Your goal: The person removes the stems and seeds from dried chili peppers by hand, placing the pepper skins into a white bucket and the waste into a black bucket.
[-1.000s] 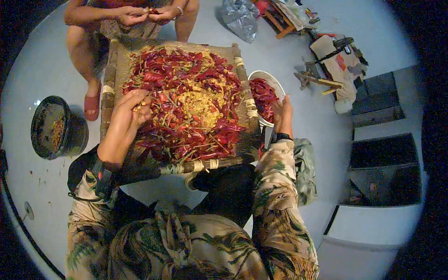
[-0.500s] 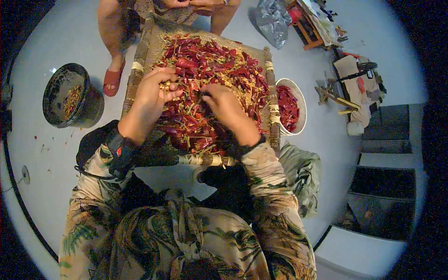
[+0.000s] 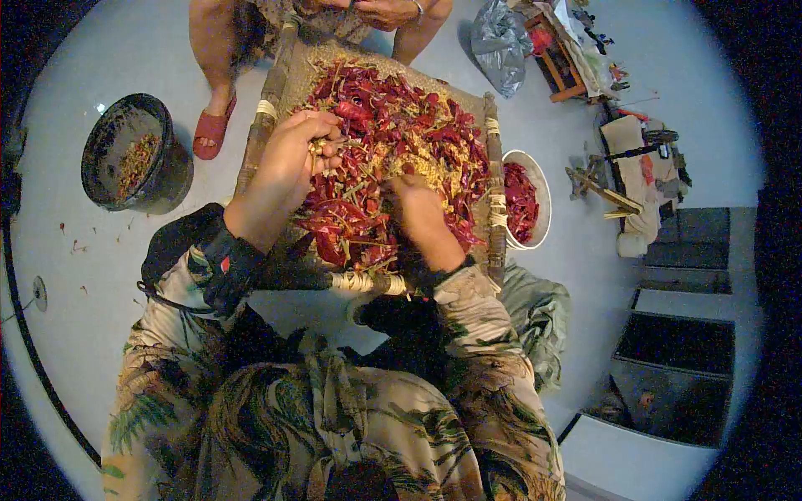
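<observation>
Woven frame (image 3: pixel 495 179) bears chillies (image 3: pixel 380 125) beneath left hand (image 3: pixel 291 160) gripping stems (image 3: pixel 318 149); right hand (image 3: pixel 420 210) grip unclear.

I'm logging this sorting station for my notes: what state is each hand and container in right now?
left hand: closed on a bunch of stems
right hand: fingers down in the chilli pile, grip hidden
chilli pile: heaped across the woven frame
white bowl: partly filled with chillies
black bucket: open, scraps at bottom
</observation>
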Tool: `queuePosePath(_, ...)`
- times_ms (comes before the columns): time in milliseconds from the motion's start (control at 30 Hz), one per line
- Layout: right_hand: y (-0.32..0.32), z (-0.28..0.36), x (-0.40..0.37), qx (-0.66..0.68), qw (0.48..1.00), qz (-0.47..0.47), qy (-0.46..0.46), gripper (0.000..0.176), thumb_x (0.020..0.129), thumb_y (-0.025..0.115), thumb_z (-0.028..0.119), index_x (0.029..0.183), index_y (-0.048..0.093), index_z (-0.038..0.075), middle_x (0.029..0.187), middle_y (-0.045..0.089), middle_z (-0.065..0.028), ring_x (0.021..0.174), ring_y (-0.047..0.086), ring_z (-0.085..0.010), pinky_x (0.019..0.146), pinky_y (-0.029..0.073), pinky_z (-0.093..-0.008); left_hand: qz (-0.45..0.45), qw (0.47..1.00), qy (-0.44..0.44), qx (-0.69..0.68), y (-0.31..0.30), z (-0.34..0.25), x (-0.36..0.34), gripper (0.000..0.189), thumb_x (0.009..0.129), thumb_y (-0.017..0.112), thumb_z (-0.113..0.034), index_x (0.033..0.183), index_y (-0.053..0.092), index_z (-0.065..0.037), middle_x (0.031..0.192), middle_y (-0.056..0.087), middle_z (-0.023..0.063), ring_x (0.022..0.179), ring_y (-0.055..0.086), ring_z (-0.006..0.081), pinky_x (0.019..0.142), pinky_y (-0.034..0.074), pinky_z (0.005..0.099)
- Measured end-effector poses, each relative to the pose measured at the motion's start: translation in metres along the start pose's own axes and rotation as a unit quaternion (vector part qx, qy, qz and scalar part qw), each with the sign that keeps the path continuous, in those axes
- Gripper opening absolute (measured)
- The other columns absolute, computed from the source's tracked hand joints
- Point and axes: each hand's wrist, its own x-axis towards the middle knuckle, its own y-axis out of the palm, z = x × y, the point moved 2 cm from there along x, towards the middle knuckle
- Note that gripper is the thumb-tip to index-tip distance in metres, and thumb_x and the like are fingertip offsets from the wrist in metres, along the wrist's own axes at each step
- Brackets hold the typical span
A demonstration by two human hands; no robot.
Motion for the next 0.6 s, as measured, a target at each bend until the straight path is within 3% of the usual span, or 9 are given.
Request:
queuePosePath(33, -0.005, -0.008, -0.008, 0.024, 0.999, 0.023, 0.038, 0.023, 0.075, 0.056, 0.008, 0.098, 0.058, 0.004, 0.091, 0.061, -0.0145, 0.083, 0.059, -0.0337, 0.071, 0.047, -0.0427, 0.007, 1.0, 0.005, 0.002, -0.002, 0.003, 0.0, 0.013, 0.084, 0.05, -0.01, 0.096, 0.053, -0.006, 0.08, 0.053, 0.0011, 0.061, 0.046, 0.0094, 0.06, 0.046, 0.0263)
queuePosePath(67, 0.003, -0.023, -0.012, 0.014, 0.995, 0.04, 0.089, 0.023, 0.076, 0.062, 0.01, 0.097, 0.059, 0.002, 0.088, 0.063, -0.013, 0.077, 0.062, -0.0275, 0.069, 0.048, -0.0396, 0.015, 1.0, 0.01, 0.003, -0.002, 0.005, 0.001, 0.013, 0.084, 0.05, -0.01, 0.096, 0.053, -0.006, 0.08, 0.053, 0.001, 0.061, 0.046, 0.0095, 0.06, 0.045, 0.0263)
queuePosePath(167, -0.015, -0.033, -0.028, 0.258, 0.951, -0.086, 0.145, 0.023, 0.079, 0.062, 0.01, 0.1, 0.06, 0.002, 0.089, 0.065, -0.0119, 0.079, 0.062, -0.0196, 0.071, 0.048, -0.0352, -0.003, 1.0, -0.001, 0.028, 0.0, 0.005, 0.001, 0.012, 0.083, 0.05, -0.01, 0.094, 0.053, -0.005, 0.079, 0.053, 0.0013, 0.061, 0.046, 0.0099, 0.06, 0.048, 0.0293)
queuePosePath(200, -0.031, -0.03, -0.027, 0.261, 0.95, -0.076, 0.152, 0.026, 0.079, 0.062, 0.009, 0.105, 0.059, 0.003, 0.091, 0.064, -0.0193, 0.083, 0.064, -0.0296, 0.072, 0.05, -0.0342, -0.004, 0.999, -0.001, 0.034, 0.0, 0.005, 0.002, 0.012, 0.083, 0.05, -0.009, 0.093, 0.053, -0.005, 0.079, 0.053, 0.0015, 0.061, 0.046, 0.0097, 0.06, 0.049, 0.0297)
queuePosePath(300, -0.021, -0.04, -0.029, 0.528, 0.814, -0.094, 0.222, 0.029, 0.086, 0.058, 0.009, 0.112, 0.053, -0.002, 0.097, 0.063, -0.0111, 0.08, 0.061, -0.0156, 0.07, 0.051, -0.0274, -0.003, 0.999, -0.009, 0.052, -0.001, 0.012, 0.004, 0.012, 0.082, 0.051, -0.008, 0.093, 0.053, -0.005, 0.078, 0.052, 0.0015, 0.06, 0.047, 0.0091, 0.058, 0.051, 0.0299)
queuePosePath(333, -0.03, -0.036, -0.033, 0.596, 0.759, -0.057, 0.254, 0.033, 0.089, 0.054, 0.01, 0.118, 0.047, -0.003, 0.101, 0.061, -0.0127, 0.081, 0.062, -0.0182, 0.071, 0.052, -0.0275, -0.002, 0.998, -0.014, 0.059, -0.002, 0.015, 0.006, 0.012, 0.081, 0.051, -0.008, 0.093, 0.053, -0.005, 0.076, 0.052, 0.0013, 0.059, 0.047, 0.0086, 0.057, 0.052, 0.0291)
queuePosePath(433, -0.028, -0.035, -0.036, 0.665, 0.702, -0.059, 0.249, 0.034, 0.09, 0.052, 0.009, 0.121, 0.046, -0.003, 0.101, 0.061, -0.0135, 0.082, 0.063, -0.0212, 0.071, 0.054, -0.0311, -0.002, 0.995, -0.031, 0.097, 0.004, 0.019, 0.004, 0.012, 0.081, 0.052, -0.008, 0.092, 0.053, -0.006, 0.074, 0.052, 0.0006, 0.056, 0.047, 0.0075, 0.054, 0.051, 0.0256)
queuePosePath(600, -0.027, -0.034, -0.034, 0.708, 0.657, -0.045, 0.256, 0.035, 0.089, 0.049, 0.006, 0.123, 0.044, -0.003, 0.106, 0.059, -0.0159, 0.084, 0.063, -0.0234, 0.073, 0.055, -0.0342, 0.0, 0.991, -0.048, 0.127, 0.01, 0.028, 0.002, 0.011, 0.082, 0.053, -0.01, 0.092, 0.054, -0.006, 0.07, 0.053, 0.0, 0.054, 0.048, 0.0064, 0.051, 0.049, 0.0227)
